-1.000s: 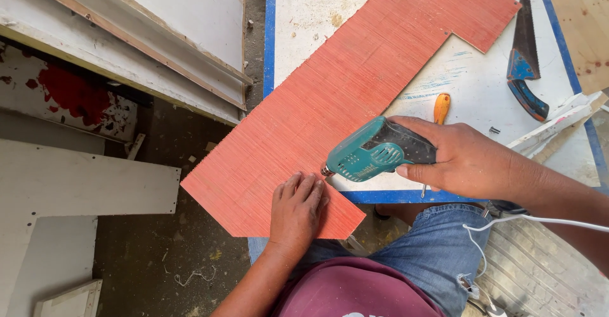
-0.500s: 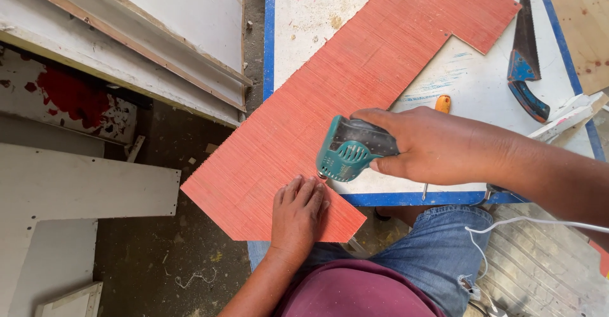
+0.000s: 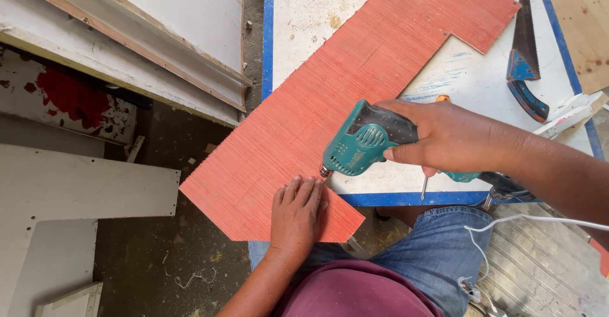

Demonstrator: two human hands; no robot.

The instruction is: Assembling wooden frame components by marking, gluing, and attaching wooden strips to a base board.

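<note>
Head view: right hand is wrapped tight around a teal drill, bit tip down on the red board (near its edge). Left hand lies flat, fingers spread, pinning that board where it overhangs the blue-rimmed table; 1 handsaw sits off right.

**A rough carpentry workshop**

This is a woodworking space. A blue-edged white worktable carries paint smears and scuffs, with a handsaw lying on it beside a red-faced plywood board cut to an L shape. A teal power drill is in use on that board. Off-white panels and mouldings lean nearby, and the dirt floor is littered with scraps and shavings.
</note>
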